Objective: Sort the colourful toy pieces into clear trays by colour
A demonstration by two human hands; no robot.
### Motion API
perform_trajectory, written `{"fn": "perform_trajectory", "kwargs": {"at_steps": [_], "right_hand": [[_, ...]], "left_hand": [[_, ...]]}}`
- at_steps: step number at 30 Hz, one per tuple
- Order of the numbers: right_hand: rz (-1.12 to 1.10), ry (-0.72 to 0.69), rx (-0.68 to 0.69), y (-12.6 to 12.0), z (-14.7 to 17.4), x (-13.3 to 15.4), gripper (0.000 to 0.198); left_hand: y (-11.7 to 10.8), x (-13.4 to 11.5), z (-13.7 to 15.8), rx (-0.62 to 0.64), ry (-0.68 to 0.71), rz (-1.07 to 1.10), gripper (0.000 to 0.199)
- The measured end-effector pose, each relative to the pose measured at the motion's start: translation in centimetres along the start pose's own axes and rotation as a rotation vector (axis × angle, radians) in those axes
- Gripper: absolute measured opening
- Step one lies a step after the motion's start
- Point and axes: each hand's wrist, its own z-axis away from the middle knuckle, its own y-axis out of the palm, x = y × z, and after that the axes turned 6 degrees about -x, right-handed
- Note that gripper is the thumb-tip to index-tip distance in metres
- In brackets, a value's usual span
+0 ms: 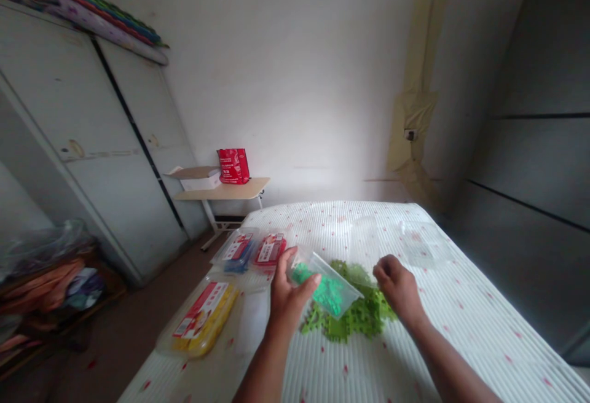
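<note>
My left hand [295,289] grips a clear plastic container [348,295] by its near left side. The container is tilted, and bright green plastic pieces [327,292] lie inside it. Below and beyond it, a pile of olive-green interlocking pieces [350,323] is spread on the bed. My right hand [396,286] is closed in a pinch at the right of the pile. Its fingertips meet the edge of what looks like a clear lid [362,274], a see-through sheet over the pile; how it joins the container is hard to make out.
At left on the striped white sheet [332,366] lie closed boxes of yellow [216,317], blue [237,262] and red pieces [271,249]. Clear plastic trays [424,243] lie at the far right. Behind stands a small table [230,191] with a red bag [234,166] and a white box [200,180].
</note>
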Motion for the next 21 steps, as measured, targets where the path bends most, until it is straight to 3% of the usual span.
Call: {"fn": "perform_trajectory", "kwargs": {"at_steps": [4,12,17,21], "right_hand": [[-0.016,0.049,0.020,-1.2,-1.0,-0.3,0.016],[0.099,-0.058,-0.009,-1.7,-1.2,-0.4,0.016],[0.143,-0.118,-0.019,-1.7,-1.4,-1.1,0.016],[0.324,-0.221,-0.058,-2.1,-1.3,-0.7,0.017]], "left_hand": [[0.8,-0.6,-1.8,0.144,0.011,-0.062,0.058],[3.2,-3.9,-4.1,0.379,0.133,-0.242,0.058],[2.4,-5.3,-4.2,0.430,0.085,-0.233,0.056],[1.2,-6.2,-3.4,0.440,0.078,-0.224,0.054]]}}
